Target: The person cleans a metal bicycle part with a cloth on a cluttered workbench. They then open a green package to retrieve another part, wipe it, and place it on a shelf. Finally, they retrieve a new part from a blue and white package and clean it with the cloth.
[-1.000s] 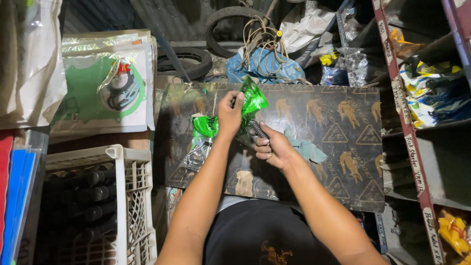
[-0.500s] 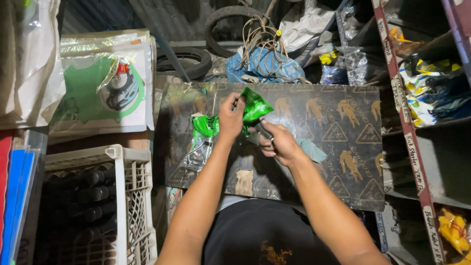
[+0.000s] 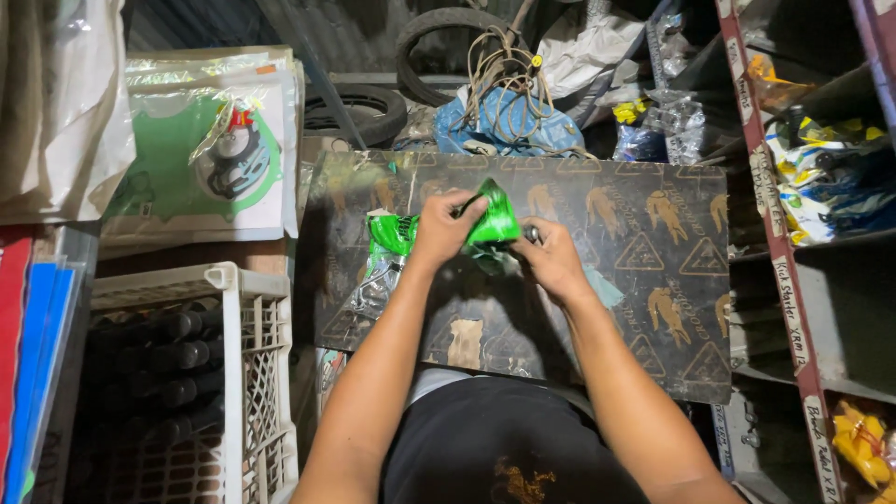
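Near edge of the counter [image 3: 653,308]: a paper scrap [image 3: 465,343] lies flat, a clear wrapper [image 3: 373,289] sits toward the left edge. Mid counter: left hand [image 3: 446,229] clamped on a green plastic packet [image 3: 495,219], thumb and fingers pinching its top. Right hand [image 3: 551,257] just beside it, fingers curled together on the packet's lower right side, a small dark part [image 3: 532,233] poking out at the fingertips; can't tell what it is. More green plastic [image 3: 392,231] trails left of the left hand. Past the far edge: blue bag [image 3: 509,121] with tangled cords [image 3: 504,70], tyre [image 3: 359,107]. Left of the counter: white crate [image 3: 243,373].
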